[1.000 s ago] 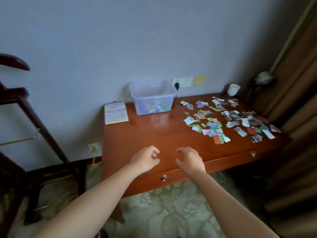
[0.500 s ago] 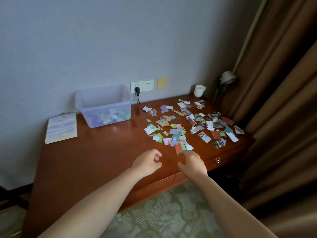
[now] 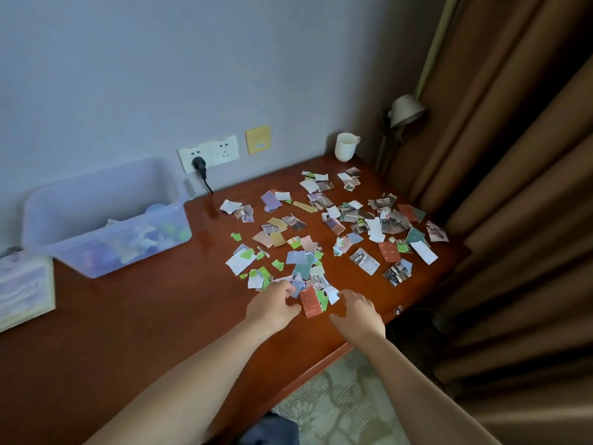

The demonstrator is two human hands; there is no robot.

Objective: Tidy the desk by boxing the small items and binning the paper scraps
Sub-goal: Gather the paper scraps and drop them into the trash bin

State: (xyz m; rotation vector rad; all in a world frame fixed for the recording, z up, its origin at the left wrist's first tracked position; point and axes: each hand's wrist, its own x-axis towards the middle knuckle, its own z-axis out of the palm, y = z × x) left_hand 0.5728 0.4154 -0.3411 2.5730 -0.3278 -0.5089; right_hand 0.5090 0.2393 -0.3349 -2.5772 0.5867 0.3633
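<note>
Several torn paper scraps (image 3: 324,232) in many colours lie spread over the right half of the red-brown desk (image 3: 154,319). A clear plastic box (image 3: 106,216) with small coloured items inside stands at the back left by the wall. My left hand (image 3: 272,305) rests at the near edge of the scrap pile, its fingers curled and touching the nearest pieces beside a red scrap (image 3: 310,301). My right hand (image 3: 359,311) hovers just right of that red scrap, fingers apart and empty.
A white mug (image 3: 346,146) stands at the desk's back right corner, next to a lamp (image 3: 405,110) and brown curtains (image 3: 519,187). A notebook (image 3: 24,292) lies at the far left. A plug (image 3: 199,164) sits in the wall socket behind the box.
The view has swung right and closer to the desk. Both hands have moved forward from the desk's front edge to the near edge of the scrap pile.
</note>
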